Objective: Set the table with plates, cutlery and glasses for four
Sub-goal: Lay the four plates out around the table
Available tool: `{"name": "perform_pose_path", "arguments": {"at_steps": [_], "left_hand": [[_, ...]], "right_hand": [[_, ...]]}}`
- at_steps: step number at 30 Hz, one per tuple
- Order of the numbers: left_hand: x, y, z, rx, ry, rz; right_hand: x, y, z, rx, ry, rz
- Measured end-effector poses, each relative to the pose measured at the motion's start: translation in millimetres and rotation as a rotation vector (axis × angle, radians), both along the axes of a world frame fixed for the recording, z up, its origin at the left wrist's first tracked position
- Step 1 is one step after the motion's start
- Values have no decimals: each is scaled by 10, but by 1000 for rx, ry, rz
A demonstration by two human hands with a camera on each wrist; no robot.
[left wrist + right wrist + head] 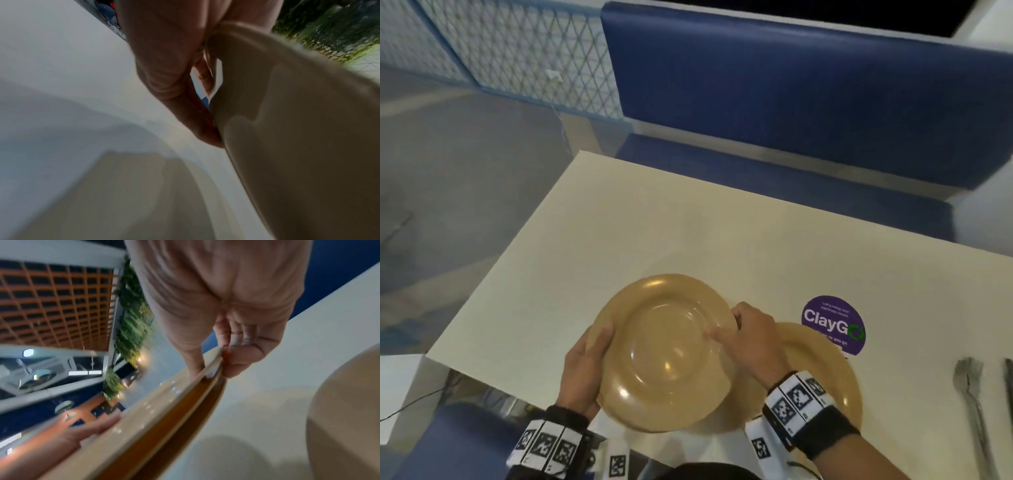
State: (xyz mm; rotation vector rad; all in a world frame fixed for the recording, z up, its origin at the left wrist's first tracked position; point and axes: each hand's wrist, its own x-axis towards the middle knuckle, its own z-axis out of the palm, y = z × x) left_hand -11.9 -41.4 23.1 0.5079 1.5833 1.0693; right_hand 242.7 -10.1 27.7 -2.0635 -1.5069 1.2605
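I hold a small stack of tan plates [664, 349] a little above the cream table [654, 222]. My left hand [592, 356] grips the stack's left rim, thumb on top. My right hand [739, 329] pinches the right rim. The right wrist view shows two plate rims [164, 418] one over the other, my right hand [226, 353] with its thumb above and fingers below them. In the left wrist view my left hand [185, 97] clasps the plate edge [298, 129]. Another tan plate [825, 377] lies on the table, partly under my right wrist.
Forks [971, 394] and a dark-handled piece of cutlery [1008, 377] lie at the table's right edge. A purple round sticker [834, 323] is on the tabletop. A blue bench [791, 102] runs along the far side. The floor drops away left of the table.
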Motion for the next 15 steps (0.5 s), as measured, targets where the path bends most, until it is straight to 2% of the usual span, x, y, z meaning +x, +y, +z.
{"name": "perform_pose_path", "arguments": {"at_steps": [2,5,8,10,12,15], "left_hand": [[-223,73,-15,-10,-10,24],[-712,170,-61,-37,16,78],[-1136,215,-115,-65,-27,-24],[-1275,252,-152,-85,-92,-72],[-1348,321,-183,-90,-83,-23],[-1462,404,-218,-87,-40,30]], "right_hand": [[-249,126,-124,-38,-12,-20],[-550,303,-196,-55,66,-76],[-848,412,-234,-37,86,-74],[-1063,466,-253,-25,100,-72],[-1247,521,-239,-22,112,-52],[-1436,601,-229,21,14,10]]}}
